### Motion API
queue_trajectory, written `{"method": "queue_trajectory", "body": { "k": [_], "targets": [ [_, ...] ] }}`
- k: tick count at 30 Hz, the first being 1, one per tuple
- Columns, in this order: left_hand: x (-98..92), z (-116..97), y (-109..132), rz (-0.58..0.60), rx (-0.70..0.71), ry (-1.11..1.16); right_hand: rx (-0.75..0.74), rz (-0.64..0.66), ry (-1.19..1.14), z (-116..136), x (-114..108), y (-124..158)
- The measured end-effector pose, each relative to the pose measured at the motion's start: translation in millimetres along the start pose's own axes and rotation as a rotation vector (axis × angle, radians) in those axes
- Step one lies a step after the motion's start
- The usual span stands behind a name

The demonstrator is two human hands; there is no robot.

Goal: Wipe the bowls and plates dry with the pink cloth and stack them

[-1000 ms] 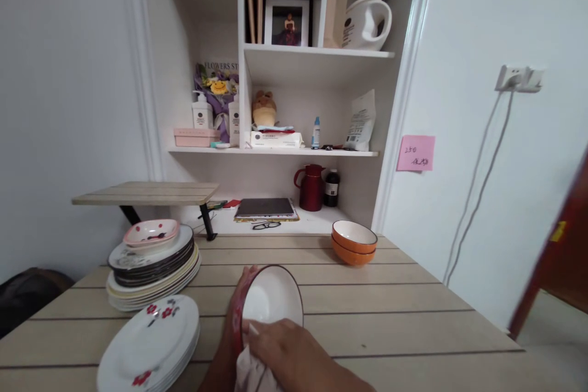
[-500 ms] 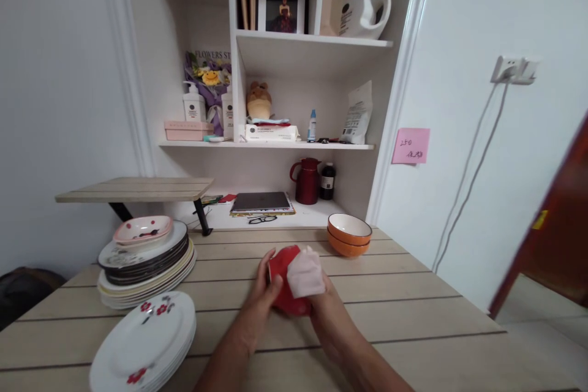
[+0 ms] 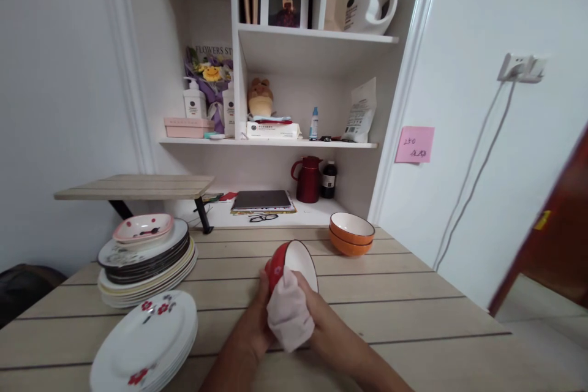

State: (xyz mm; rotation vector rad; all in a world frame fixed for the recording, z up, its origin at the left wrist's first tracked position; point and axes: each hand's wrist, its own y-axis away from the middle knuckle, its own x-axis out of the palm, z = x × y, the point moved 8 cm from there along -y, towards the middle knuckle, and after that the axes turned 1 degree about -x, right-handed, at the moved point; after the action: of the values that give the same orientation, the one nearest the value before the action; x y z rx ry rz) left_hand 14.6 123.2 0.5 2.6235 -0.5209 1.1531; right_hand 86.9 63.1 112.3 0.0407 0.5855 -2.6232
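A red bowl [image 3: 294, 260] with a white inside is held tilted on its edge above the wooden table [image 3: 413, 306]. My left hand [image 3: 256, 317] grips its red outer side from the left. A pale pink cloth [image 3: 288, 315] is pressed by my right hand [image 3: 321, 318] against the bowl's lower rim. Much of both hands lies behind the cloth.
Two stacked orange bowls [image 3: 351, 233] sit at the back right of the table. A tall stack of plates [image 3: 146, 263] topped by a small pink dish [image 3: 143, 228] stands at the left. White flowered plates [image 3: 144, 346] lie at the front left. Shelves with a red jug [image 3: 309, 179] are behind.
The bowl has been turned: first its white inside faced me, then its red underside was wiped, now it is on edge with the inside facing right. The cloth moved from top to lower rim.
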Motion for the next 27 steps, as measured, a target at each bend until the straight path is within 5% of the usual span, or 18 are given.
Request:
{"method": "queue_trajectory", "body": {
  "k": [3,7,12,16,21,27],
  "targets": [
    [3.6,3,1,0.054,-0.066,0.017,0.111,0.009,-0.231,-4,-3,0],
    [17.8,-2,1,0.157,-0.056,0.067,0.131,-0.264,-0.583,-15,-36,-2],
    [14.1,2,3,0.046,-0.137,0.099,0.053,-0.647,-0.175,-23,-82,5],
    [12.2,6,5,0.006,-0.17,0.069,-0.081,-0.558,0.194,-15,-73,2],
    [34.0,5,8,0.23,-0.164,0.014,-0.142,-0.295,0.529,-12,-41,-1],
    [30.2,9,9,0.22,-0.221,0.037,-0.037,-0.379,0.849,-7,-53,2]
  ]
}}
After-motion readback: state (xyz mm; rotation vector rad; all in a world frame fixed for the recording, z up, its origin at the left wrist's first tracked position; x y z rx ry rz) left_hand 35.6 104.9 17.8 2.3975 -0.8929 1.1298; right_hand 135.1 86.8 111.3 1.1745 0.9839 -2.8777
